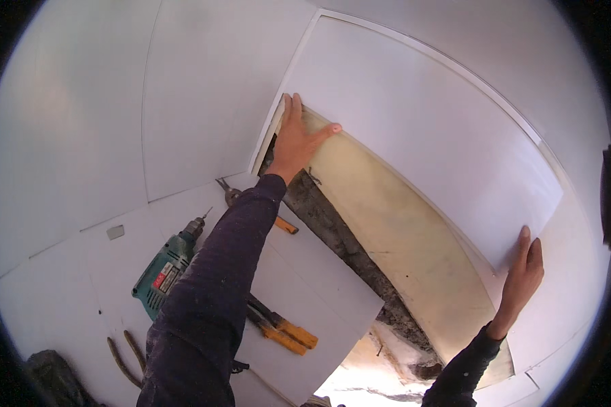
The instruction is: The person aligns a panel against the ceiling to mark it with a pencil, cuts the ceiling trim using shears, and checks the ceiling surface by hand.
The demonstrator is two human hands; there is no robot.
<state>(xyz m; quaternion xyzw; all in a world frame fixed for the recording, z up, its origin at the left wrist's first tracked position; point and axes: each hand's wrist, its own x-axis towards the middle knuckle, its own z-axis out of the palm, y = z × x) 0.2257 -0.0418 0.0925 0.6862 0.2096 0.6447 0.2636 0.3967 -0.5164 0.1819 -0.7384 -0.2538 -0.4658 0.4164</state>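
Observation:
A glossy white panel [421, 115] lies within a white frame at the upper right. My left hand [295, 141] is at its lower left corner, fingers stretched up and thumb spread along the lower edge. At the opposite corner, my right hand [521, 279] grips the panel's edge, fingertips against it; part of its grip is hidden. Below the panel a yellowish curved sheet [387, 224] shows, with a rough dark gap [339, 227] along its near side. Beneath my left arm lie a green power drill [170, 268] with a bit and orange-handled snips [286, 225].
Orange-and-black handles [288, 332] and a pair of worn curved handles [123, 359] rest on the white surface. A dark bundle [58, 380] is at the lower left, a small grey piece [115, 232] farther up. White walls enclose the left and far sides.

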